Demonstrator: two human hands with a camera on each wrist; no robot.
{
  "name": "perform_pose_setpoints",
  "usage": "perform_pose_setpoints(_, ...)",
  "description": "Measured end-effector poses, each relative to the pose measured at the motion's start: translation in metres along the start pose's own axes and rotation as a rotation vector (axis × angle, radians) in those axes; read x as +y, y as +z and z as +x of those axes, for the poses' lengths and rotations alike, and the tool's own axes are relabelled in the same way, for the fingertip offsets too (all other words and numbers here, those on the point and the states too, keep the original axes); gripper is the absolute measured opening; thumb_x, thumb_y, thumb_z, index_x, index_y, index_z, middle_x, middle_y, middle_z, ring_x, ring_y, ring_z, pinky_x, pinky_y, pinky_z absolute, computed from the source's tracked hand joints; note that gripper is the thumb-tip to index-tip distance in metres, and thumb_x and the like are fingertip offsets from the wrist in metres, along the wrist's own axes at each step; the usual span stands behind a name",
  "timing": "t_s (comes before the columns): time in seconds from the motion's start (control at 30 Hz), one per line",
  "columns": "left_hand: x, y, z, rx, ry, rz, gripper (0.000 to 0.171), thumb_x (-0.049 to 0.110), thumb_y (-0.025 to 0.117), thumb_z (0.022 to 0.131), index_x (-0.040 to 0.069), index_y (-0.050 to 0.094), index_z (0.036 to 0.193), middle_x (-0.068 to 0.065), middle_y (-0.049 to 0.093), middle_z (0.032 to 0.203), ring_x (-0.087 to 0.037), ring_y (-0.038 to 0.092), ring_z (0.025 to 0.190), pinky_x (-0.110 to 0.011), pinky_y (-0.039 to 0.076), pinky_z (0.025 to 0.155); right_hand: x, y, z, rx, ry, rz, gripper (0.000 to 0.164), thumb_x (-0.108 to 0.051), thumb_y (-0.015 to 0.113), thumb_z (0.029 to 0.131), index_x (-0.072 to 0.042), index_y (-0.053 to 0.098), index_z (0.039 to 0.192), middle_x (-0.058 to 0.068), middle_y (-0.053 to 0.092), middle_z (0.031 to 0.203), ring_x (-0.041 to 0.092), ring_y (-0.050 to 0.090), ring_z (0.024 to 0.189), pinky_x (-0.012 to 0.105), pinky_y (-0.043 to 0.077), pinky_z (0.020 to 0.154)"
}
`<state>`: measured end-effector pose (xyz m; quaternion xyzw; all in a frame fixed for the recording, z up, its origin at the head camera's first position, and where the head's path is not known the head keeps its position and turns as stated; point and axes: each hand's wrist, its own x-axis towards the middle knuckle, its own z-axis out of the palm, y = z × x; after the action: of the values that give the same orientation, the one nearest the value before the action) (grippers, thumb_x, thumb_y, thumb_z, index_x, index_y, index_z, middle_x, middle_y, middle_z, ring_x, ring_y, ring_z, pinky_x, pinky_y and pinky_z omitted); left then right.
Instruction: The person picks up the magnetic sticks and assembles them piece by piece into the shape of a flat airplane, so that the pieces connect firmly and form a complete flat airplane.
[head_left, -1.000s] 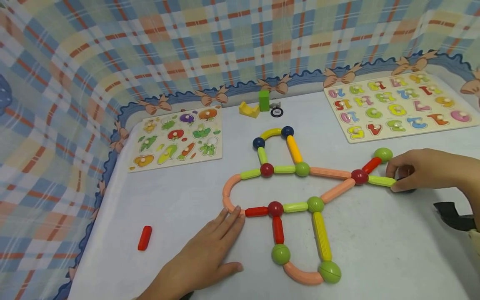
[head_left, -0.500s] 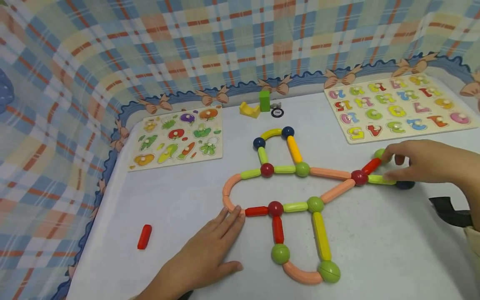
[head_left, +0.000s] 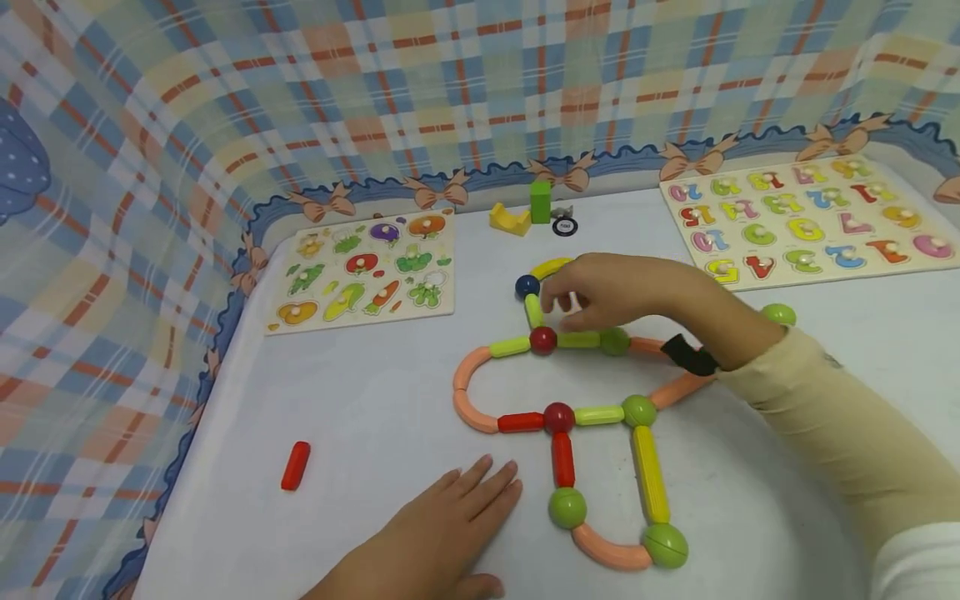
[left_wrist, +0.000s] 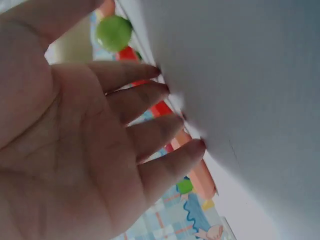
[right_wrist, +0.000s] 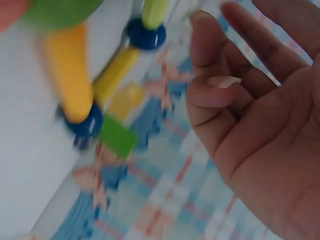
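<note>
A flat outline of toy magnetic rods and balls lies on the white cloth, with curved pink rods [head_left: 462,390] at its left end. My left hand [head_left: 431,533] rests palm down below them, fingers straight and fingertips on the cloth; it holds nothing. Over the upper loop hovers my right hand [head_left: 611,292], fingers loosely bent with nothing in them. It is nearest to a short lime rod [head_left: 534,311], a dark blue ball [head_left: 527,287] and a red ball [head_left: 543,340]. That hand hides the orange-yellow rod [right_wrist: 67,75] in the head view.
A loose red rod [head_left: 296,466] lies at the left. Behind stand a vegetable puzzle board [head_left: 360,271], a number puzzle board [head_left: 813,221], a yellow block [head_left: 510,220] and a green block [head_left: 540,202]. A plaid curtain [head_left: 420,92] borders the cloth.
My right hand has left the right end of the outline and swung left to the upper loop. My left hand has come off the curved pink rods and moved slightly nearer to me.
</note>
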<state>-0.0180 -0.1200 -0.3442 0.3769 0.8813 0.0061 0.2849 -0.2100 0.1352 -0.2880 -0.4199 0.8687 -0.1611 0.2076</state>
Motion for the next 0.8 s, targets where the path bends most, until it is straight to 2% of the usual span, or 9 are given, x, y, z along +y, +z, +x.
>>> perform_pose_setpoints(0.1,-0.002,0.006,-0.008,-0.016,-0.013,-0.060,0.082,0.064,0.049,0.078,0.024,0.020,0.144,0.007,0.017,0.148,-0.019,0.014,0.134,-0.046,0.028,0.099,-0.014,0.008,0.038,-0.009,-0.116,-0.022,0.021,-0.025,0.065,0.083,-0.016,0.063,0.102,-0.005,0.056,0.087,0.014,0.051,0.074,0.027,0.044,0.066)
perform_pose_setpoints(0.2,-0.011,0.013,-0.021,0.014,-0.087,-0.114,0.083,0.066,0.047,0.077,0.025,0.020,0.144,0.007,0.016,0.148,-0.021,0.012,0.135,-0.050,0.027,0.098,-0.033,0.017,0.073,-0.023,-0.196,-0.047,0.023,-0.026,0.064,0.084,-0.016,0.063,0.105,-0.003,0.058,0.094,0.013,0.051,0.081,0.025,0.043,0.071)
perform_pose_setpoints(0.27,-0.017,0.018,-0.032,0.051,-0.120,-0.150,0.082,0.067,0.045,0.078,0.024,0.020,0.144,0.005,0.015,0.148,-0.023,0.012,0.135,-0.052,0.027,0.097,-0.049,0.026,0.095,-0.035,-0.247,-0.063,0.025,-0.025,0.063,0.084,-0.016,0.062,0.108,-0.002,0.057,0.100,0.013,0.051,0.088,0.024,0.042,0.076)
perform_pose_setpoints(0.4,-0.024,0.033,-0.051,0.158,-0.125,-0.195,0.079,0.065,0.038,0.083,0.015,0.025,0.143,-0.002,0.021,0.147,-0.031,0.017,0.133,-0.056,0.030,0.094,-0.091,0.048,0.135,-0.081,-0.317,-0.137,0.033,-0.025,0.062,0.085,-0.020,0.057,0.117,-0.003,0.053,0.111,0.009,0.049,0.096,0.023,0.039,0.083)
perform_pose_setpoints(0.53,-0.025,0.046,-0.063,0.252,-0.141,-0.246,0.082,0.066,0.041,0.082,0.006,0.034,0.138,-0.009,0.029,0.143,-0.037,0.024,0.129,-0.058,0.033,0.088,-0.136,0.075,0.166,-0.138,-0.344,-0.193,0.046,-0.026,0.062,0.085,-0.026,0.046,0.129,-0.007,0.044,0.119,0.004,0.046,0.098,0.022,0.038,0.085)
perform_pose_setpoints(0.63,-0.026,0.056,-0.067,0.264,-0.164,-0.311,0.087,0.066,0.048,0.078,0.002,0.036,0.136,-0.013,0.031,0.142,-0.041,0.025,0.127,-0.061,0.031,0.086,-0.164,0.091,0.182,-0.174,-0.358,-0.252,0.055,-0.027,0.060,0.086,-0.033,0.037,0.135,-0.009,0.036,0.128,0.005,0.042,0.106,0.021,0.037,0.088)
perform_pose_setpoints(0.73,-0.030,0.066,-0.067,0.213,-0.214,-0.362,0.090,0.065,0.052,0.076,-0.001,0.037,0.135,-0.016,0.031,0.141,-0.043,0.023,0.127,-0.063,0.028,0.087,-0.184,0.103,0.192,-0.197,-0.388,-0.369,0.053,-0.029,0.056,0.088,-0.041,0.035,0.134,-0.010,0.033,0.130,0.007,0.039,0.107,0.022,0.036,0.088)
perform_pose_setpoints(0.8,-0.031,0.074,-0.066,0.183,-0.256,-0.367,0.089,0.065,0.053,0.075,-0.001,0.039,0.133,-0.017,0.033,0.140,-0.044,0.024,0.126,-0.063,0.028,0.087,-0.193,0.109,0.195,-0.205,-0.416,-0.434,0.046,-0.028,0.053,0.089,-0.043,0.038,0.131,-0.011,0.036,0.123,0.008,0.039,0.102,0.021,0.037,0.083)
